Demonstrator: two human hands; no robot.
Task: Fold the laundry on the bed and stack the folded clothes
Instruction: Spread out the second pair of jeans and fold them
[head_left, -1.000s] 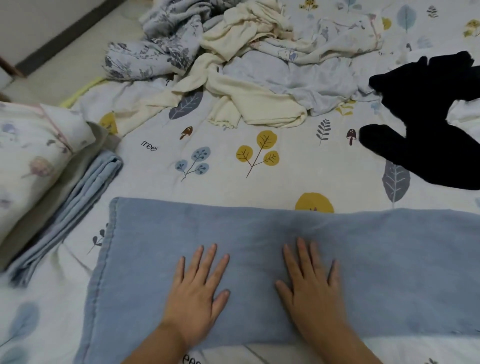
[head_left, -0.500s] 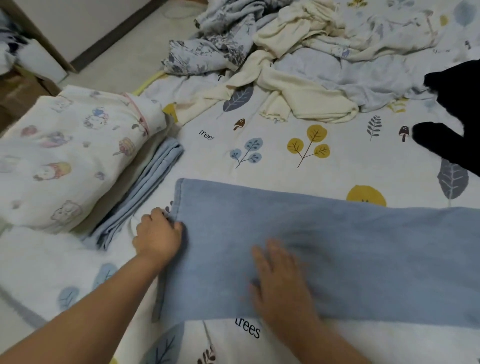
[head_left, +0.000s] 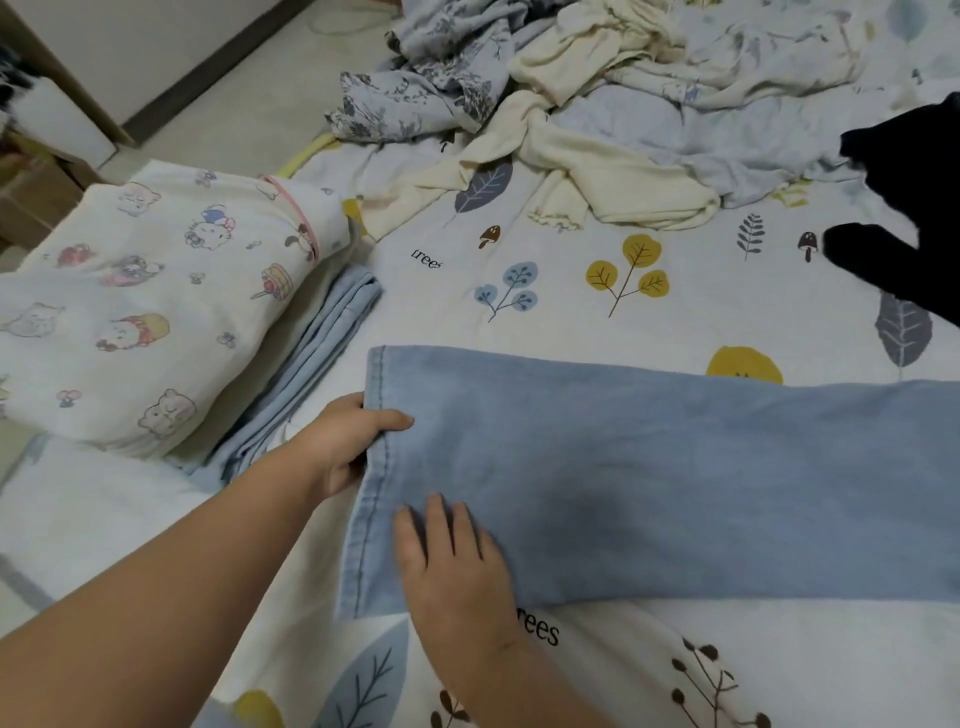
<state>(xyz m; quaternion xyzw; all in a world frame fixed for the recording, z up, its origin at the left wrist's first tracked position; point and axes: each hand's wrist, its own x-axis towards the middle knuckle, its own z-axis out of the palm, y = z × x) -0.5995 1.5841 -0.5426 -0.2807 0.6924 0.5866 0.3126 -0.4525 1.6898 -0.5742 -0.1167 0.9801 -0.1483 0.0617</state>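
Note:
A light blue denim garment lies folded lengthwise across the bed, its hemmed end at the left. My left hand pinches that hem, thumb on top of the cloth and fingers under the edge. My right hand rests flat on the denim near its lower left corner, fingers spread. At the left a stack holds a cartoon-print white cloth on top of a folded light blue piece. Unfolded laundry is heaped at the far side: grey floral, cream and pale blue pieces.
A black garment lies at the right edge of the bed. The leaf-print bedsheet shows between the denim and the heap. Beyond the bed's left edge are the floor, a wall and cardboard boxes.
My left hand left the middle of the denim, went to its left hem and took hold of it. My right hand slid left toward the lower corner. The view turned left.

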